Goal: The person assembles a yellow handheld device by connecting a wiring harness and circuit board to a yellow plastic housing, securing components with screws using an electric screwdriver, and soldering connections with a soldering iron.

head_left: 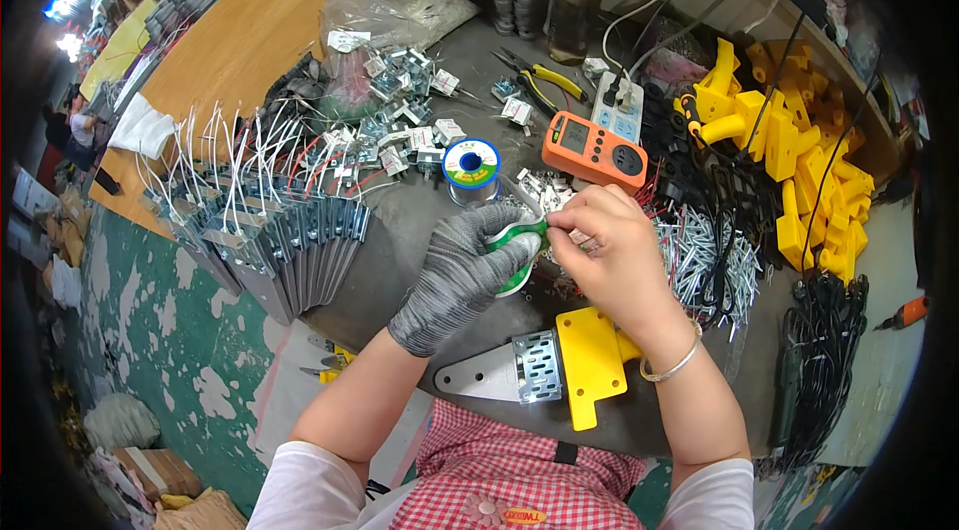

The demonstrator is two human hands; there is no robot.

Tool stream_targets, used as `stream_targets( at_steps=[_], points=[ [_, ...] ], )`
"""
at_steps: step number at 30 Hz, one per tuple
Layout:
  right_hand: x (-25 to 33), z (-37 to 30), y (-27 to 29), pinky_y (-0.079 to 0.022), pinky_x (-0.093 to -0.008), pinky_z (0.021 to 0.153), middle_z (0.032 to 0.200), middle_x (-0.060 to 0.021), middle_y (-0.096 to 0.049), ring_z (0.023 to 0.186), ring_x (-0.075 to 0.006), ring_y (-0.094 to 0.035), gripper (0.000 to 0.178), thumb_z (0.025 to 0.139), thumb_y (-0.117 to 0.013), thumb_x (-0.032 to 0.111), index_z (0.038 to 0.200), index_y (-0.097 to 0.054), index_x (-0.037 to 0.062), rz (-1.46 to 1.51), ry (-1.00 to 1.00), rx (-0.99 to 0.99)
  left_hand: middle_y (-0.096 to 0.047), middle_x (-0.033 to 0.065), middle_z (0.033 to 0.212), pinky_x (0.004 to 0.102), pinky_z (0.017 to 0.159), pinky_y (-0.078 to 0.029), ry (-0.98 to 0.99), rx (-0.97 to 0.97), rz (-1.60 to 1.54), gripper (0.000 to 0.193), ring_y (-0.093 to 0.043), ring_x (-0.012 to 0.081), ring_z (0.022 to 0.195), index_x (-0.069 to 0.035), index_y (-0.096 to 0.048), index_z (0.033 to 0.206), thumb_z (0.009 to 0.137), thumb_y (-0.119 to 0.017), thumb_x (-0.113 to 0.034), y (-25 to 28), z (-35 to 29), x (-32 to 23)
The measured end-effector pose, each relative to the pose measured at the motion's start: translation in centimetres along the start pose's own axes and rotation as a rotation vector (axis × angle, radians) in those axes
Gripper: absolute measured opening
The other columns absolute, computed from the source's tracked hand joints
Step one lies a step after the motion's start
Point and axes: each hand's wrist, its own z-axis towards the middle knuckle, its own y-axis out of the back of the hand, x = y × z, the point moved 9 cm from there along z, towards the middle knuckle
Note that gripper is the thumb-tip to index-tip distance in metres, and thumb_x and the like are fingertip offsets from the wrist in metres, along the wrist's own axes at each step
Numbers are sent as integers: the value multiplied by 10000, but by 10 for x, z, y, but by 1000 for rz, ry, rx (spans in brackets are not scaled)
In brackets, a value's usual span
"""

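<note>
My left hand (455,265), in a grey knitted glove, is closed around a green, curved item with a pale middle (516,282); fingers cover much of it, and I cannot make out its kind. My bare right hand (619,250) pinches at the item's upper right end, and anything small between the fingertips is hidden. Just beyond my left hand stands a wire spool (470,168) with a blue and green rim. Below both hands lies a yellow plastic housing (589,360) joined to a perforated metal bracket (537,367) and a grey tapered plate (479,374).
Grey plates with white wires (285,250) stand in a row at left. Beyond are small wired metal parts (400,140), pliers (554,80), an orange meter (594,150) and a power strip (617,105). Yellow housings (799,150), metal pins (709,265) and black cables (824,360) fill the right.
</note>
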Motion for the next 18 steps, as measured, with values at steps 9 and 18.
stream_targets(
  at_steps=[9,18],
  points=[
    [16,-11,13,-415,-389,754,832,-43,-577,838,-245,-585,168,698,-714,52,832,-618,81,-209,107,-196,-669,93,936,434,835,-416,-614,-251,838,205,-613,303,911,-112,-709,1019,819,-748,-130,-23,-18,-59],
    [-2,-82,69,-472,-370,616,735,-62,-558,677,-246,-583,121,737,-721,62,729,-601,50,228,-311,-81,-665,58,1097,299,874,-515,-63,-192,95,341,-627,143,1003,-19,-595,1239,941,-698,-150,41,-2,-19]
  ],
)
